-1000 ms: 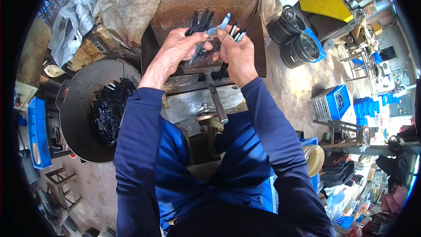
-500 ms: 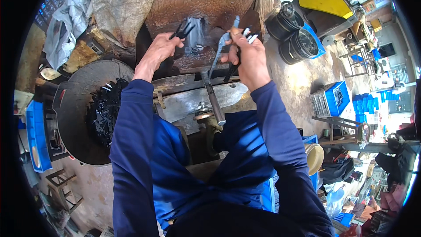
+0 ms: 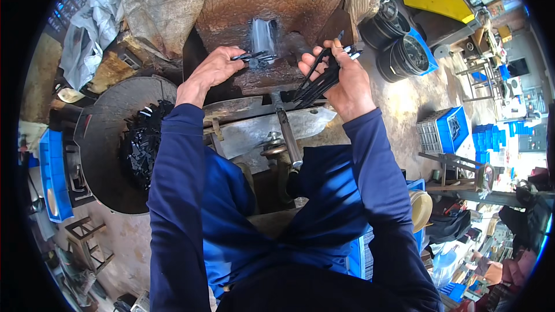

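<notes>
We see a few thin dark rods (image 3: 254, 56) pinched in our left hand (image 3: 215, 70), lying nearly level with their long axis running left to right, the free tips pointing right toward the shiny grey metal slot (image 3: 263, 36) in the rusty machine block (image 3: 272, 0) and just touching its lower edge. The left fingers (image 3: 234, 58) are pressed together around the near ends of those rods. Our right hand (image 3: 341, 84) grips a larger bundle of rods (image 3: 318, 81), fanned and tilted, its long axis running from lower left up to upper right, pale tips (image 3: 351, 53) poking out past the knuckles. The right fingers (image 3: 324, 52) are curled shut about that bundle. The two hands sit apart, the slot between and just above them. Below them, a worn steel plate (image 3: 254, 133) with a lever bar (image 3: 288, 138) crosses the front of the machine. Off to the left, a round dark pan (image 3: 110, 110) holds a heap of more black rods (image 3: 141, 144). Further left stands a blue bin (image 3: 49, 179); to the upper right, black round parts (image 3: 404, 55) and a blue crate (image 3: 448, 130) rest on the floor.
</notes>
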### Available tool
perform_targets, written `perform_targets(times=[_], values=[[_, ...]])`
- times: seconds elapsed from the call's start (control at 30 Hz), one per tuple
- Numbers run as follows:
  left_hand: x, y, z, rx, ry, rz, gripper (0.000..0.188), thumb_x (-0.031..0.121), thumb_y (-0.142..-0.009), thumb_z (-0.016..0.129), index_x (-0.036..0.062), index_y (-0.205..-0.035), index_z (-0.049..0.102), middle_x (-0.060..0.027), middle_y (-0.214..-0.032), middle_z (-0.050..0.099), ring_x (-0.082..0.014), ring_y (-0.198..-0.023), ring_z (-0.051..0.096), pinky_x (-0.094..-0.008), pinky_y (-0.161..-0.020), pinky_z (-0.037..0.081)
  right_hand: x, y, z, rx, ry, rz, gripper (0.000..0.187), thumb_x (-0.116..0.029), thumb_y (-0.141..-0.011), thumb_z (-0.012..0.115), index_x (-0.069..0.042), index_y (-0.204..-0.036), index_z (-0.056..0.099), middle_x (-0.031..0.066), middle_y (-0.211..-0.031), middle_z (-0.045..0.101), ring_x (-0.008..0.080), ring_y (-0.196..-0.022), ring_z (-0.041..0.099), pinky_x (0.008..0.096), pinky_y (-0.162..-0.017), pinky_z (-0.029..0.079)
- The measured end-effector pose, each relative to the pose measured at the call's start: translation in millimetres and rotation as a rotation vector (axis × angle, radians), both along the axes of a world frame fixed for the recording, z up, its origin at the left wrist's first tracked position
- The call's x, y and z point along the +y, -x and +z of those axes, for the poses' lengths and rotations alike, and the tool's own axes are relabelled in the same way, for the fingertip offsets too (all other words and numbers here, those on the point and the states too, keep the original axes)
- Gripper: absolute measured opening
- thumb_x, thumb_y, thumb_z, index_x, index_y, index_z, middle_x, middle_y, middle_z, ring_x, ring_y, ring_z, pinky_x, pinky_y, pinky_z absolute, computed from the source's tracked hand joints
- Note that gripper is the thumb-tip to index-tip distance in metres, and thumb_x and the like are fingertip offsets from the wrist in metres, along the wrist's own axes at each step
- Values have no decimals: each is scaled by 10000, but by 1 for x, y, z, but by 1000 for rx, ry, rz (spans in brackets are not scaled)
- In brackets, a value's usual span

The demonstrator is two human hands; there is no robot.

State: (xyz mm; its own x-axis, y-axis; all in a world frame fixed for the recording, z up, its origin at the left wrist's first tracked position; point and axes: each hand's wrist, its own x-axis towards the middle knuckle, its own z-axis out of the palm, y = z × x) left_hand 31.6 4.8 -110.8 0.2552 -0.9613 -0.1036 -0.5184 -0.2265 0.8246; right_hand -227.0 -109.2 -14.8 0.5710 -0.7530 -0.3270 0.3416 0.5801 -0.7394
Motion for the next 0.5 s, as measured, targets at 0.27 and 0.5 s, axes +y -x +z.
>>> perform_targets(times=[0.27,0.5], values=[[0,21,32,-446,15,6,368,216,-930,589,-25,-1204,633,-210,-1140,680,-329,-1068,644,-369,-932,482,-2,8,-12,-33,74,152,225,-275,-984,621,-53,-1008,588,24,-771,560,159,-649,586,349,-636,535],[0,3,21,-159,7,226,619,274,-939,596,-112,-1395,437,-139,-1062,708,-207,-923,667,-327,-774,531,27,20,-2,401,730,237,129,-169,-943,657,-40,-938,657,34,-797,625,103,-602,572,275,-587,486]])
